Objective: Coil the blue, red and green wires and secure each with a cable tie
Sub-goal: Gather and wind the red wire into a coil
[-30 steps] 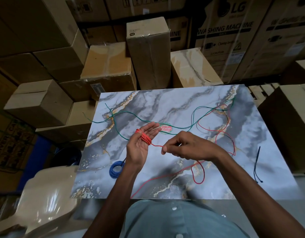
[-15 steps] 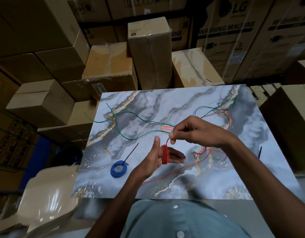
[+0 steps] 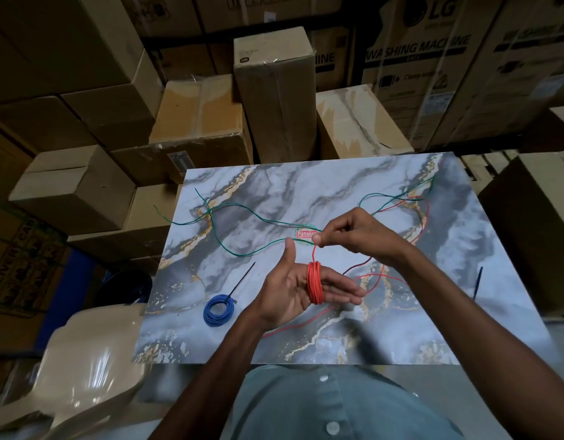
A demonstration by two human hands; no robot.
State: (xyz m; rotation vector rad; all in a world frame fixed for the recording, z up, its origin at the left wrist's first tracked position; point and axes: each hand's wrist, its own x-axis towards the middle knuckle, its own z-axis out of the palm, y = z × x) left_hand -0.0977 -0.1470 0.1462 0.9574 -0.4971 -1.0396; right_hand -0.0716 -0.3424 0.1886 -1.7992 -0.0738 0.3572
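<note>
While the left hand point(image 3: 293, 290) is held out flat above the middle of the board point(image 3: 464, 328), palm up, thumb raised and fingers straight, the red wire point(image 3: 315, 282) sits wound in a tight band round those fingers. Just above it, the right hand point(image 3: 353, 233) pinches the same wire between thumb and fingertips, a short taut length running down to the band. Its loose remainder trails under both hands toward the board's right edge and near edge. One green wire point(image 3: 242, 214) lies uncoiled along the far half of the board, from the left edge to the far right corner. One blue wire point(image 3: 218, 311) lies coiled near the left edge, with a black cable tie point(image 3: 242, 279) fastened on it; a second tie point(image 3: 477, 281) lies by the right edge. A red sticker point(image 3: 304, 234) beside the right thumb reads "Patel". Behind the board, a cardboard box point(image 3: 417, 58) is printed "LG" and "WASHING MACHINE".
</note>
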